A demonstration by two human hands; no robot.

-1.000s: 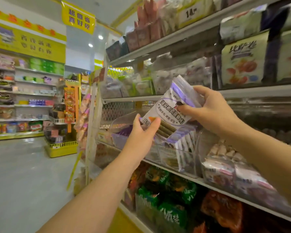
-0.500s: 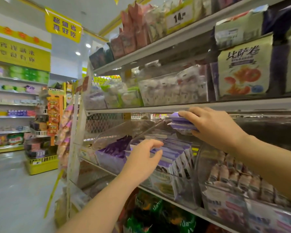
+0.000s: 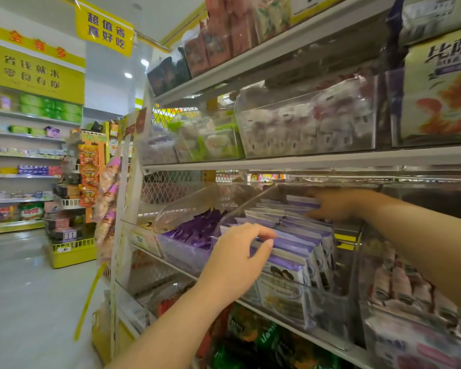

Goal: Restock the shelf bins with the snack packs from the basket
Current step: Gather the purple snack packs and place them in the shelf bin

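Right hand point(image 3: 333, 206) now deeper in bin point(image 3: 250, 205).

Clear rigid plastic, glossy and smooth, for the bin point(image 3: 317, 310). Shiny printed plastic film on the packs point(image 3: 290, 243). Painted metal, smooth with a dull sheen, for the shelf point(image 3: 304, 159). Pale metal lattice for the mesh point(image 3: 168, 187) behind. Polished, reflective hard surface on the floor point(image 3: 24, 302).
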